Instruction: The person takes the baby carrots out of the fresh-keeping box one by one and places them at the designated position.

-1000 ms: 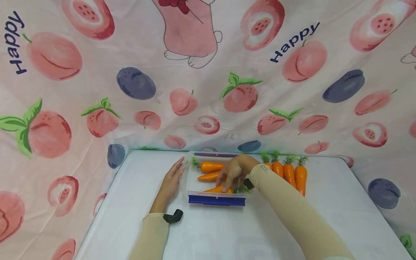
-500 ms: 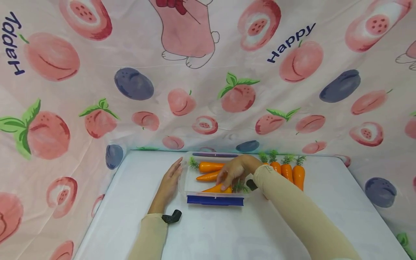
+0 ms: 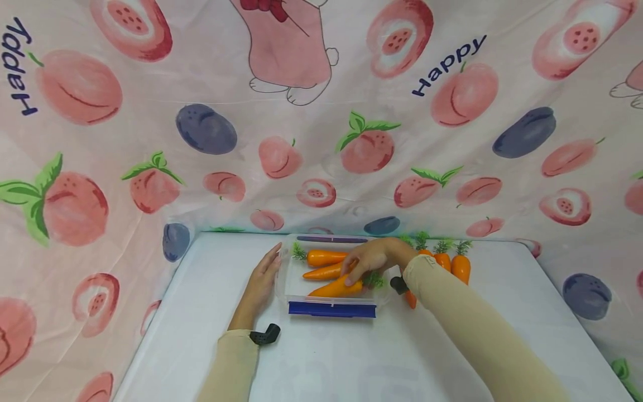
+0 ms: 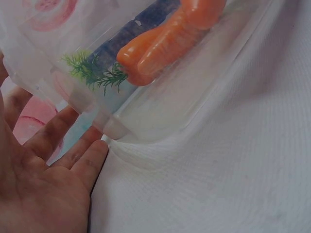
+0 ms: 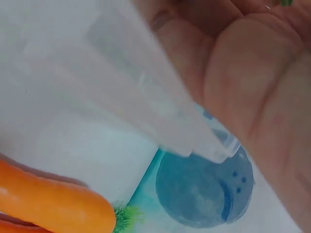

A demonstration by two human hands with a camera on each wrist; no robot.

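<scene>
A clear plastic box (image 3: 296, 286) with a blue front clip (image 3: 331, 310) stands at the far part of the table, carrots with green tops lying inside. My left hand (image 3: 262, 279) touches its left side with fairly straight fingers, also plain in the left wrist view, where the hand (image 4: 53, 189) meets the box corner. Over the box, my right hand (image 3: 373, 259) grips the front carrot (image 3: 331, 288) near its leafy end, the tip pointing left. Behind that one lie a middle carrot (image 3: 318, 273) and a rear carrot (image 3: 321, 257). The right wrist view hides the fingertips.
Several more carrots (image 3: 460, 269) lie in a row right of the box, partly hidden by the right forearm. One carrot tip (image 3: 411, 300) shows below the sleeve. A fruit-print cloth (image 3: 321, 139) hangs behind the white table (image 3: 321, 363).
The right hand has shifted slightly right and up, and the front carrot has risen with it, showing more of its body. The left hand keeps its place at the box.
</scene>
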